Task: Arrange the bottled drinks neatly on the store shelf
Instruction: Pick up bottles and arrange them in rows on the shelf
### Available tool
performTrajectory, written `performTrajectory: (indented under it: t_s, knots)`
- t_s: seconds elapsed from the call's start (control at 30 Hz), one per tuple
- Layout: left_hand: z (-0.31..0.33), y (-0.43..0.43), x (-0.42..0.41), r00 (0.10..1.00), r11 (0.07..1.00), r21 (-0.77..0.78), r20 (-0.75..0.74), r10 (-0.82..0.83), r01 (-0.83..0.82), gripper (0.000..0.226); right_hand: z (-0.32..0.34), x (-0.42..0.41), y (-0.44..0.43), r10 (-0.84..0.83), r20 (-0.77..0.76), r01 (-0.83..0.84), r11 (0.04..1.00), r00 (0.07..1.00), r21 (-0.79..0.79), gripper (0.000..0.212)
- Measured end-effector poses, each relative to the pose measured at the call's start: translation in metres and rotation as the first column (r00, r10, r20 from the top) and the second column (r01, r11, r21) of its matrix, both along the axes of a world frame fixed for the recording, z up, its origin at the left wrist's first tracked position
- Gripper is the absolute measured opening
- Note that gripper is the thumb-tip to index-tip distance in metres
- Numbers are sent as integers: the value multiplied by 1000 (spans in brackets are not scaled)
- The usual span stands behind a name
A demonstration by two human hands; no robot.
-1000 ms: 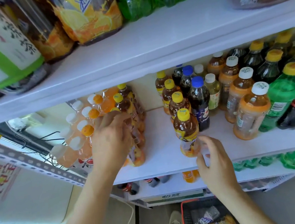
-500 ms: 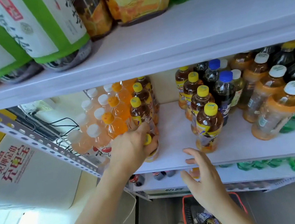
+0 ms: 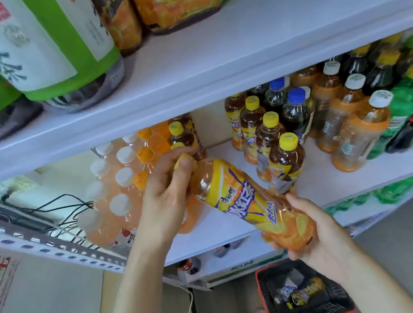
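Note:
A yellow-capped iced tea bottle (image 3: pixel 246 198) with a yellow label lies tilted in front of the middle shelf (image 3: pixel 331 180), cap up-left, base down-right. My left hand (image 3: pixel 168 194) grips its neck and cap. My right hand (image 3: pixel 319 231) holds its base from below. Behind it a row of yellow-capped tea bottles (image 3: pixel 273 143) stands on the shelf. Left of my hand stand pale orange bottles with white caps (image 3: pixel 123 181) and orange-capped bottles (image 3: pixel 146 153).
Blue-capped dark bottles (image 3: pixel 295 110), orange white-capped bottles (image 3: pixel 360 133) and green bottles (image 3: pixel 406 113) fill the shelf's right. Large bottles (image 3: pixel 59 49) stand on the upper shelf. A red-rimmed basket (image 3: pixel 306 294) with bottles sits on the floor. Black cables (image 3: pixel 59 206) hang at the left.
My left hand has lifted a tea bottle off the left group and tipped it over. My right hand has come up from the shelf edge and taken its base.

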State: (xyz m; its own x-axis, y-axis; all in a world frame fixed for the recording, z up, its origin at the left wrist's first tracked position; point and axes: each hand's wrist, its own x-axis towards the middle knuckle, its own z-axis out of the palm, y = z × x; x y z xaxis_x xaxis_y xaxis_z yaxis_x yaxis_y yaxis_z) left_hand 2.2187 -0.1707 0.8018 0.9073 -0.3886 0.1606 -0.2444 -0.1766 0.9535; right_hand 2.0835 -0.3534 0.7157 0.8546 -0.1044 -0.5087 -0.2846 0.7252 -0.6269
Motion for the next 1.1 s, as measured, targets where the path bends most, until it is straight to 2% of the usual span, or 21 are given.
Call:
performTrajectory:
  t_s: [0.1,0.2,0.3,0.43,0.53,0.67,0.77,0.83,0.93,1.03,1.1]
  knots:
    - [0,0,12,992,989,117,70,-102,94,26,2,-6,1,47,10,-48,995,999,87,57]
    - [-2,0,20,997,996,72,47,-56,53,21,0,-10,-2,77,102,-91,987,992,133,74]
    - [-6,-2,26,999,998,32,-3,51,-51,27,6,-10,-9,-24,258,28,1000,966,-11,91]
    - [-6,-5,31,990,988,66,36,138,-141,33,9,-21,-12,-22,380,79,988,925,-134,78]
    - [-6,-4,29,1000,1000,7,7,28,-28,27,12,-28,-14,-32,345,68,994,938,-91,75]
    - [-5,5,23,983,984,-30,-46,-177,175,17,12,-27,-15,-13,87,27,987,996,-158,74]
    - [-4,7,19,973,975,-43,-72,-221,218,18,2,-25,-14,34,-26,-36,992,999,-121,81]
    - [-3,6,17,984,985,-58,-71,-166,162,26,0,-21,-11,-5,-7,4,998,1000,-70,69]
    - [-3,3,14,998,998,-30,-33,-50,49,37,1,-18,-7,-21,134,33,996,991,-86,42]
    - [-3,3,17,999,999,12,-13,47,-47,42,1,-23,-5,16,226,10,993,974,-114,57]
    - [-2,5,18,998,998,10,-11,54,-54,38,2,-26,-5,-6,240,31,994,971,-101,54]
